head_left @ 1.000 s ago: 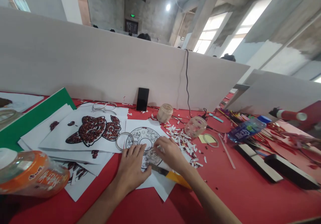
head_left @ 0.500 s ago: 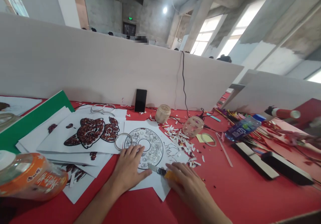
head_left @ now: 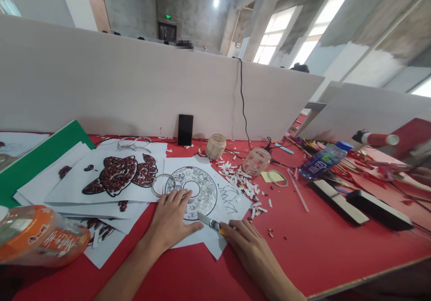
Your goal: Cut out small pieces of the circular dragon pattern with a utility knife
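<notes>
My left hand (head_left: 173,220) lies with spread fingers on the printed sheet, its fingertips over the lower left of the round line drawing (head_left: 206,191). Wrapped round the yellow handle of a utility knife (head_left: 209,222) is my right hand (head_left: 244,238). The knife's blade points left, its tip at the drawing's lower edge, close to my left thumb. A tape roll (head_left: 163,185) rests on the papers just above my left fingers. White paper scraps (head_left: 235,175) are scattered to the right of the sheet.
Bean pictures (head_left: 117,175) and a large orange-labelled jar (head_left: 43,236) are at left. A phone (head_left: 185,130) leans on the white partition (head_left: 134,81). Two small jars (head_left: 215,146), a blue-capped bottle (head_left: 325,159) and black-and-cream blocks (head_left: 340,202) stand or lie beyond and right.
The camera view has shifted slightly. My right hand covers more of the yellow handle, and the knife tip is slightly farther left on the drawing. My left hand stays spread on the sheet.
</notes>
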{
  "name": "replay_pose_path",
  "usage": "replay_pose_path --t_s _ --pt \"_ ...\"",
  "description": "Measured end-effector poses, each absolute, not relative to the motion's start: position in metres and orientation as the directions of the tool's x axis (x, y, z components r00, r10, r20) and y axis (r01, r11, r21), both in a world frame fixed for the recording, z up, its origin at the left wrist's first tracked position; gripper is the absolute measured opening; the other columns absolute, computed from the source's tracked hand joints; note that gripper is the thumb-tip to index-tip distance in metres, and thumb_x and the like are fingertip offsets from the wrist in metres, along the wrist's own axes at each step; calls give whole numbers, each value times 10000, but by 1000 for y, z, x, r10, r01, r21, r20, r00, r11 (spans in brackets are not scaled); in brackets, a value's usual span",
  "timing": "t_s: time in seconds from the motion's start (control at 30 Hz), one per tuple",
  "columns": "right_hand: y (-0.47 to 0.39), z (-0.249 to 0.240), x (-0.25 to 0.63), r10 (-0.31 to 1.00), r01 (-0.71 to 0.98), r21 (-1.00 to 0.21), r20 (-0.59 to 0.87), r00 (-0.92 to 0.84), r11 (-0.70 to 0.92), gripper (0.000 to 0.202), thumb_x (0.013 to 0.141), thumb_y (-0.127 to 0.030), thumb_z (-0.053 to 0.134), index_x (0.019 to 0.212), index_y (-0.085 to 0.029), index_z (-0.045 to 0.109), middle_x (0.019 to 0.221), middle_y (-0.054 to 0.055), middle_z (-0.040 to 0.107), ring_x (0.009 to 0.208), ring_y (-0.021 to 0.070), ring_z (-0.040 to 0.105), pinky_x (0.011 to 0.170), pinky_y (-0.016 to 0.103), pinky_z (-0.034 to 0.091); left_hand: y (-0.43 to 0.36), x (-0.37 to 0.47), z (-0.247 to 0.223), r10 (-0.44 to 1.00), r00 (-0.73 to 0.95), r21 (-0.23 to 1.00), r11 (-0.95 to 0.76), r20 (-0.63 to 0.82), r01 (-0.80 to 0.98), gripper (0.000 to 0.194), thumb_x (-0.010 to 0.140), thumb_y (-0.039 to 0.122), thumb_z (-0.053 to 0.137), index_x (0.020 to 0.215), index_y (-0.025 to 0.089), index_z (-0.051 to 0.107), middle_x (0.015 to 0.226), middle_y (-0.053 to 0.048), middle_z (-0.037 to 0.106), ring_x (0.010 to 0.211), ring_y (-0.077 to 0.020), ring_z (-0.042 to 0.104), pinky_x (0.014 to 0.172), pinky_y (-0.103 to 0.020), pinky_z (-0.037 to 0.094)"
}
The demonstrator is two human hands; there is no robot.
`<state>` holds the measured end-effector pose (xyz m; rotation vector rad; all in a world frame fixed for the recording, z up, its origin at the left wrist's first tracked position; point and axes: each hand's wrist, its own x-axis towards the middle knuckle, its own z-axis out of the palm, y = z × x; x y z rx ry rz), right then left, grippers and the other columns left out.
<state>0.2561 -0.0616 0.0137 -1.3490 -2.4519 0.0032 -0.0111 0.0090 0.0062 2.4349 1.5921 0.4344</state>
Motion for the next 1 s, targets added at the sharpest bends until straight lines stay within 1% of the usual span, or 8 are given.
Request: replay_pose_path --t_s 0.27,0.43,0.5,0.6,0.7,0.77,0.87,1.0 --pt "-64 23 264 833 811 -221 271 -483 542 390 1045 -157 379 1307 -297 631 1155 97 695 981 235 680 831 393 586 8 -11 11 916 380 322 -402 132 857 840 840 704 615 1497 199 480 1479 -123 554 1332 -361 476 1093 -536 360" --pt "-59 28 286 893 853 -335 350 -282 400 303 1057 -284 423 1296 -296 608 1192 95 681 1044 227 695 851 329 587 7 -11 4 910 380 322 -413 164 852 860 825 702 649 1500 200 467 1520 -131 519 1357 -366 467 1115 -530 352" --pt "-42 30 287 907 875 -350 373 -196 333 303 1054 -331 434 1317 -281 576 1189 99 678 1019 227 699 817 319 583 8 -13 2 898 371 321 -433 237 842 771 874 645 636 1485 203 473 1541 -123 493 1357 -345 476 1105 -502 378" --pt "1 30 275 907 919 -271 387 -168 286 276 1050 -355 441 1269 -252 572 1149 94 682 987 226 691 770 310 560 13 -24 6 876 267 291 -399 402 870 444 1012 421 515 1390 192 550 1470 -118 551 1294 -299 529 1042 -446 438" --pt "44 24 259 909 969 -98 380 -173 225 216 1040 -298 452 1167 -235 616 1085 93 690 1004 249 663 788 333 515 20 -40 12 857 126 222 -267 500 938 359 1005 260 481 1336 166 583 1357 -132 622 1199 -309 571 964 -447 472" --pt "62 17 253 910 979 -57 382 -159 195 201 1025 -251 468 1133 -224 635 1070 102 689 1004 266 646 809 357 484 23 -52 12 859 89 165 -197 504 966 363 974 241 520 1320 165 598 1360 -138 624 1183 -334 569 939 -476 473" --pt "69 9 253 910 985 -35 389 -142 168 203 1015 -228 480 1127 -215 649 1082 115 686 1024 286 622 831 386 454 26 -63 9 874 155 101 -225 461 969 210 960 231 563 1123 214 694 1359 -103 643 1215 -343 558 944 -503 456" --pt "57 14 251 873 984 -37 468 -137 174 260 1022 -256 485 1233 -208 630 1212 138 664 1095 320 592 886 447 442 27 -62 8 876 220 175 -320 430 931 136 983 233 575 957 247 707 1290 -50 696 1243 -320 562 949 -494 443"
